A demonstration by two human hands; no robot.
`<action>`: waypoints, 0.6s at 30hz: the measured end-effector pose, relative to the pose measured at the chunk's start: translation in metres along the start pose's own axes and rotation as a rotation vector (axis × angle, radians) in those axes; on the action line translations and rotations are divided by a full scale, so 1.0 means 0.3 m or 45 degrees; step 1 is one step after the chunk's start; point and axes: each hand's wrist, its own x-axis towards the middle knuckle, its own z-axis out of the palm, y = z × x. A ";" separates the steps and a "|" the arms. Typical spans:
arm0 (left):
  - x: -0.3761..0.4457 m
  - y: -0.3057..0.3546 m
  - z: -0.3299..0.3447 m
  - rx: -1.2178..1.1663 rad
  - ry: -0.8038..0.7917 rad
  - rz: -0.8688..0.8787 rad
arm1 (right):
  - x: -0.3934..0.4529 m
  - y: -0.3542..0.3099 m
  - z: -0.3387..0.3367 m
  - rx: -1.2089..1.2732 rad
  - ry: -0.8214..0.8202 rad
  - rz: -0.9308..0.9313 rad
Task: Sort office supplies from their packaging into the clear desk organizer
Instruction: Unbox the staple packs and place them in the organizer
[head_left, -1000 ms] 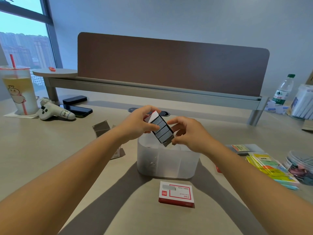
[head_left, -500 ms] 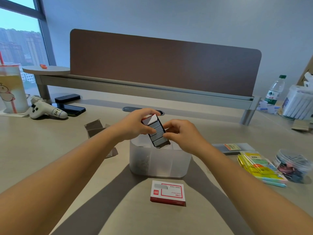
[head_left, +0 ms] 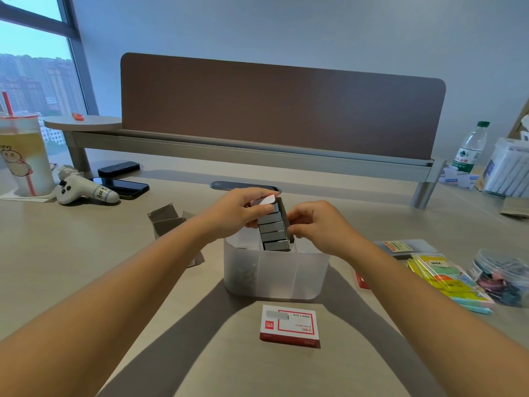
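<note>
Head view, nearest first: a sealed red-and-white staple box (head_left: 289,325) lies on the surface (head_left: 86,253) before the clear organizer (head_left: 274,270). Above its rear compartment both hands, left hand (head_left: 239,213) and right hand (head_left: 317,224), pinch an opened staple tray (head_left: 274,229), long axis steeply upright, lower end dipping inside. Emptying seems underway; next likely calls for tipping or releasing.

Left hand (head_left: 240,212) and right hand (head_left: 320,227) grip an opened small box showing rows of grey metal staples (head_left: 273,227), tilted, lower end inside the frosted clear plastic organizer (head_left: 274,279). Closed red-and-white staple box (head_left: 289,325) lies just in front on the beige table (head_left: 86,267).
</note>
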 end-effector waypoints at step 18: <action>0.010 0.004 0.002 0.046 0.062 0.055 | -0.006 0.016 0.014 0.026 0.110 -0.004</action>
